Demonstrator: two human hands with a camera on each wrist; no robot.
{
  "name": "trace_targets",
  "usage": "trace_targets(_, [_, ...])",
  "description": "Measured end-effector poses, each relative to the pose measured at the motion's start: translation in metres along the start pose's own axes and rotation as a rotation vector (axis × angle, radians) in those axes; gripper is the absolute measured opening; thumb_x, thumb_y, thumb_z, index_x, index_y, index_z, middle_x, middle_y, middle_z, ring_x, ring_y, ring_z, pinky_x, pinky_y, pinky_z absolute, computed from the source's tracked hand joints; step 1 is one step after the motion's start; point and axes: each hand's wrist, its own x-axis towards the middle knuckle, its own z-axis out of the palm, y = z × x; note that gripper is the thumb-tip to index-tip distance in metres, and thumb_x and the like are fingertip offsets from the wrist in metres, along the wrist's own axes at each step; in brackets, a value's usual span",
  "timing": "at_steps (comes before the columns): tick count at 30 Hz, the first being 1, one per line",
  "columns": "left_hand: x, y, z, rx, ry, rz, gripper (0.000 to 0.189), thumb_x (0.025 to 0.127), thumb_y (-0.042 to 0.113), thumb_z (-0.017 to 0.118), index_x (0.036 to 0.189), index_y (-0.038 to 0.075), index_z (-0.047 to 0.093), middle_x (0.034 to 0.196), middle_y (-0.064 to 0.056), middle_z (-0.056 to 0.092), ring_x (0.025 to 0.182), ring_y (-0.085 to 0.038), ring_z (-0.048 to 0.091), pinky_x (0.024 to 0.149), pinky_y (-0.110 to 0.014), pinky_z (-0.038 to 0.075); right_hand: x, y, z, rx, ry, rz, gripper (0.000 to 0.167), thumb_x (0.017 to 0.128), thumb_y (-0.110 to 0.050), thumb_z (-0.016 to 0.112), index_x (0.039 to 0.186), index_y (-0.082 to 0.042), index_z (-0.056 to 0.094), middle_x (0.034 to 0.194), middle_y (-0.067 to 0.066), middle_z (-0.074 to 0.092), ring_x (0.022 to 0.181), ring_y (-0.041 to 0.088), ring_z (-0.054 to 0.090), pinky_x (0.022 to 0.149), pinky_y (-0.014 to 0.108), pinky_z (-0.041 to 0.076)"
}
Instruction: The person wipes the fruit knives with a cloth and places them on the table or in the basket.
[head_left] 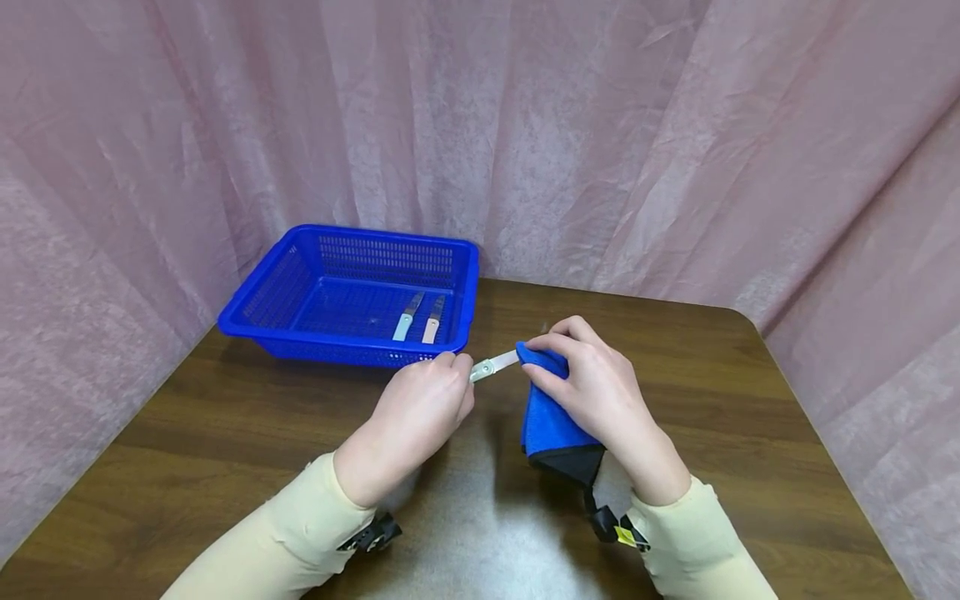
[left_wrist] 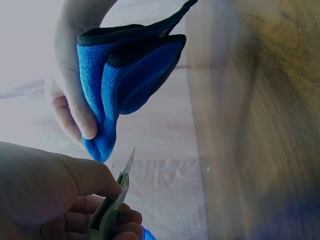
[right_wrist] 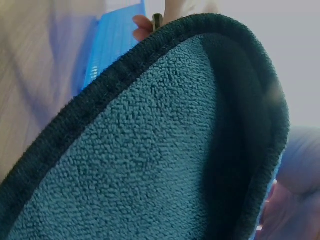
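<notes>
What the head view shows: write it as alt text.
A person's left hand holds an open knife by its pale green handle, while the right hand pinches a folded blue cloth close to the blade. Behind, on a brown table, a blue basket holds two more knives.

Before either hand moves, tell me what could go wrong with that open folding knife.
The folding knife in the left hand points its blade toward the right hand; a slip might cut that hand. The blue terry cloth is pinched near the blade and could snag on it. Two knives in the blue basket lie with blades out, so reaching in may be risky.
</notes>
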Motion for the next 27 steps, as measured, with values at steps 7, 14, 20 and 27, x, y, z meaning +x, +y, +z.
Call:
trace_targets(7, [0.001, 0.002, -0.005, -0.002, 0.007, 0.013, 0.022, 0.093, 0.009, 0.083, 0.088, 0.003, 0.064, 0.071, -0.007, 0.059, 0.052, -0.023, 0.057, 0.046, -0.037, 0.05, -0.001, -0.006, 0.001, -0.001, 0.006, -0.018, 0.029, 0.096, -0.032, 0.089, 0.122, -0.021, 0.085, 0.121, 0.001, 0.066, 0.098, 0.022, 0.071, 0.077, 0.048, 0.058])
trace_targets(14, [0.0, 0.003, -0.01, 0.004, 0.035, 0.025, 0.023, 0.092, 0.009, 0.083, 0.087, 0.003, 0.062, 0.07, -0.006, 0.058, 0.053, -0.023, 0.057, 0.046, -0.037, 0.049, 0.0, -0.011, 0.004, -0.009, 0.006, -0.054, 0.028, 0.095, -0.031, 0.089, 0.121, -0.02, 0.085, 0.119, 0.001, 0.066, 0.093, 0.021, 0.07, 0.073, 0.045, 0.057])
trace_targets(20, [0.0, 0.004, -0.012, -0.011, 0.027, 0.029, 0.023, 0.093, 0.01, 0.084, 0.09, 0.002, 0.063, 0.072, -0.006, 0.058, 0.053, -0.021, 0.057, 0.047, -0.034, 0.05, 0.0, -0.014, 0.005, -0.02, 0.004, -0.075, 0.028, 0.094, -0.029, 0.091, 0.12, -0.02, 0.085, 0.118, 0.001, 0.066, 0.089, 0.022, 0.07, 0.072, 0.044, 0.057])
trace_targets(27, [-0.001, 0.006, -0.014, -0.029, 0.008, 0.04, 0.022, 0.095, 0.01, 0.083, 0.09, 0.002, 0.063, 0.072, -0.005, 0.057, 0.054, -0.02, 0.056, 0.047, -0.033, 0.049, -0.002, -0.014, 0.009, -0.026, 0.014, -0.101, 0.027, 0.094, -0.027, 0.091, 0.119, -0.019, 0.085, 0.115, 0.002, 0.066, 0.086, 0.022, 0.068, 0.071, 0.044, 0.057])
